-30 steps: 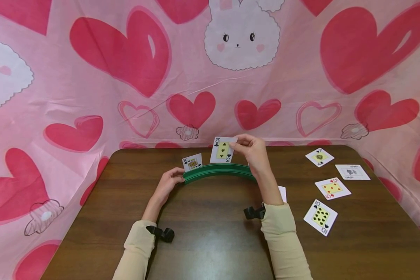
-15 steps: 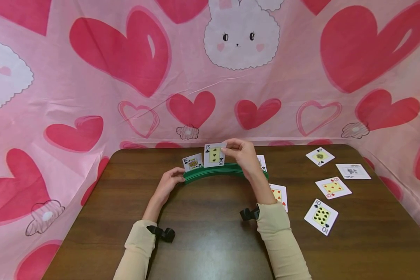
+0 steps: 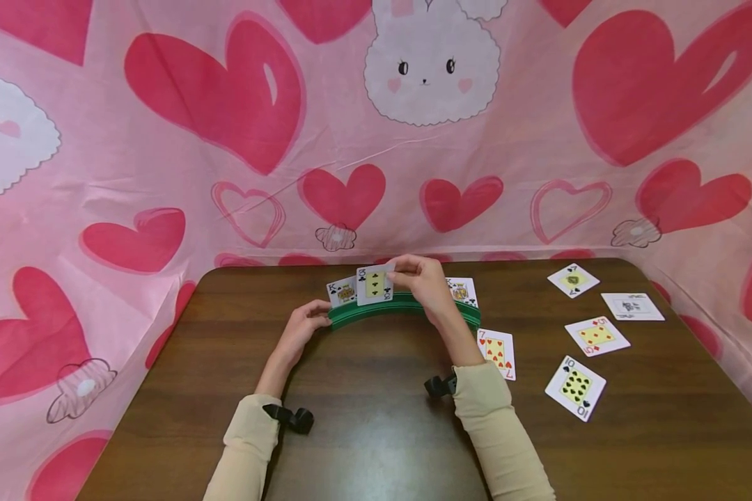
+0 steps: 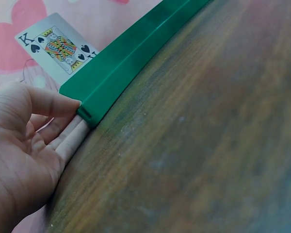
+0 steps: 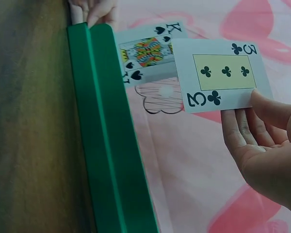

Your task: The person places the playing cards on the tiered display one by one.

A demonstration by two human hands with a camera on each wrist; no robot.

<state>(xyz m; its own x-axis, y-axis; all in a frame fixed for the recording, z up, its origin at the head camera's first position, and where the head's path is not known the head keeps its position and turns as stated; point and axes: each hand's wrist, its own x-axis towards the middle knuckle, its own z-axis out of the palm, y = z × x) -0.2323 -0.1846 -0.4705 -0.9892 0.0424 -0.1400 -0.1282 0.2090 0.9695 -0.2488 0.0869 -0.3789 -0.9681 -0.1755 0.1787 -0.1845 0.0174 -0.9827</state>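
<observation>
A curved green card holder (image 3: 376, 306) stands on the table, its left end pinched between the thumb and fingers of my left hand (image 3: 299, 328). The king of spades (image 4: 58, 46) stands upright in its left part. My right hand (image 3: 425, 284) pinches the three of clubs (image 5: 223, 73) by one edge, above the holder. In the head view this card overlaps the king's right side; the right wrist view shows it apart from the holder's groove. Partly behind my right hand, another face card (image 3: 462, 291) stands at the holder's right end.
The seven of hearts (image 3: 496, 353) lies near the holder's right end, partly under my right forearm. Farther right lie an ace (image 3: 573, 280), a joker-like card (image 3: 632, 307), the five of diamonds (image 3: 597, 337) and the ten of spades (image 3: 575, 388). A pink heart-patterned cloth (image 3: 514, 139) hangs behind the table.
My right hand has carried the three of clubs left and down toward the king of spades. The right-end face card and seven of hearts have come into view. My left hand stays put.
</observation>
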